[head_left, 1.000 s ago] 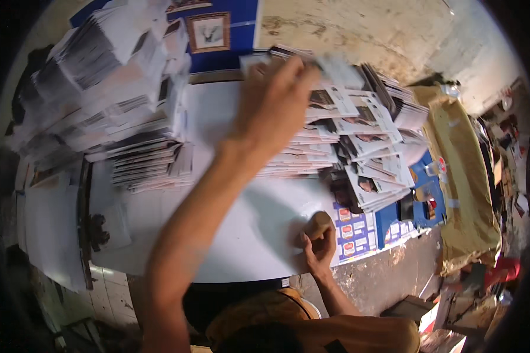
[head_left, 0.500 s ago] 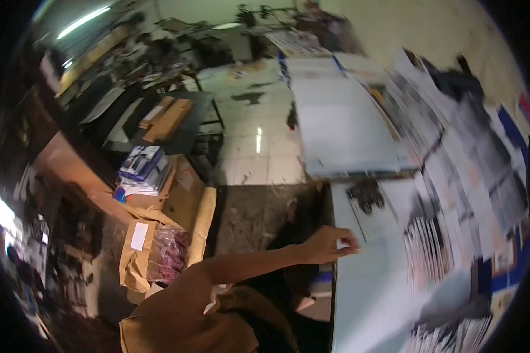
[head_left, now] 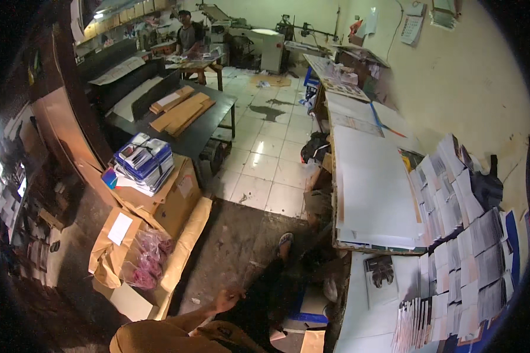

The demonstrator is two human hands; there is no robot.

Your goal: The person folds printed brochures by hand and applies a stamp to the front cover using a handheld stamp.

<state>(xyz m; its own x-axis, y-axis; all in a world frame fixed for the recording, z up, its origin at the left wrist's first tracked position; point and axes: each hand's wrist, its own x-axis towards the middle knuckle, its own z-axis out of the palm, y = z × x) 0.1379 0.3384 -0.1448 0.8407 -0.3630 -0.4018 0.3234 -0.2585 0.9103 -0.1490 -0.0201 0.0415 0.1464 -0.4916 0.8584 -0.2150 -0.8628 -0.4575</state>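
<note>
My left hand [head_left: 228, 299] hangs low over the dark floor, in front of my dark trousers, with its fingers loosely bent and apart and nothing visible in them. The forearm comes out of a brown sleeve [head_left: 159, 336]. Nearest to this hand, on its left, is an open brown paper wrapping [head_left: 185, 250] around a clear plastic bag of dark pink bundles [head_left: 150, 256]. My right hand is out of view. To the right, a pale worktable [head_left: 359, 320] carries a dark printed sheet [head_left: 381, 273] and a row of upright thin booklets [head_left: 411, 323].
A cardboard box [head_left: 179, 191] bears strapped blue-and-white booklets [head_left: 144, 159]. Behind it, a dark table [head_left: 218, 109] holds brown boards [head_left: 182, 115]. Large white sheets [head_left: 377, 182] and stacked printed papers [head_left: 474, 247] line the right. A person [head_left: 189, 35] is far back; a sandalled foot [head_left: 285, 244] is ahead.
My left hand has left the edge of the right worktable and dropped down and left beside my body. The view has turned upward, showing more of the far room and wall.
</note>
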